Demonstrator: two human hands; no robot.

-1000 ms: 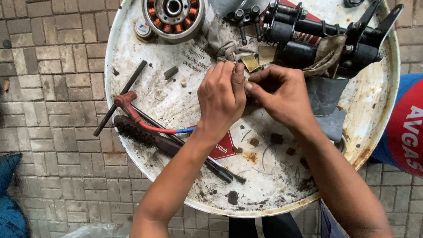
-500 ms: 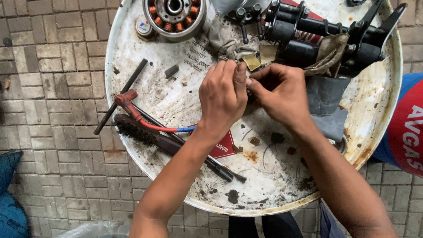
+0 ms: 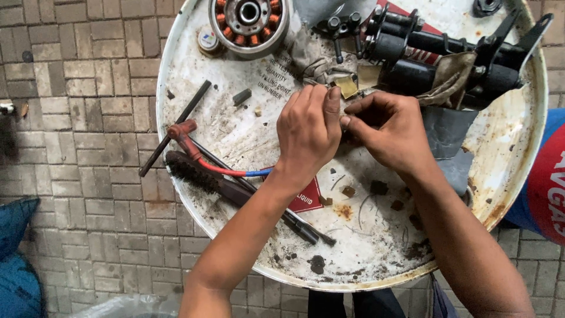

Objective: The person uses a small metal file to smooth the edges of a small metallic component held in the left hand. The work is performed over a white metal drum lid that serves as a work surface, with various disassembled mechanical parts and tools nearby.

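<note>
Here, hands (image 3: 347,126) pinch something hidden.

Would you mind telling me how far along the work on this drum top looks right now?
Done: a stator and black lever assembly lie stripped out on the white drum lid. In hand: left hand and right hand pinch something too small to identify. Left: wire brush, pliers and rod lie untouched.
</note>
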